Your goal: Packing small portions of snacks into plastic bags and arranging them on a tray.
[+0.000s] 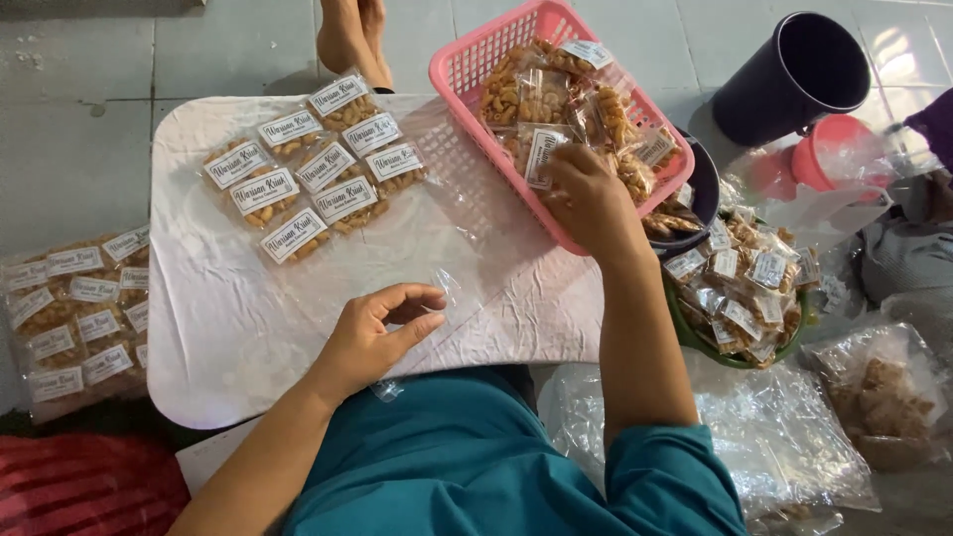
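Note:
My left hand (377, 333) rests on a low table covered with white plastic (213, 328) and pinches the edge of a large clear plastic bag (452, 213) lying flat there. My right hand (586, 194) reaches into a pink basket (467, 60) full of small snack packets and grips one packet (541, 154) with a white label. Several labelled snack packets (308, 169) lie in neat rows at the far left of the table, partly inside the clear bag.
A filled bag of packets (74, 313) lies on the floor at left. At right sit a green bowl of packets (745, 298), a dark bowl (700, 189), a dark cylinder (794, 74), a pink container (829, 149) and clear bags of snacks (884, 397). Someone's foot (352, 40) is behind the table.

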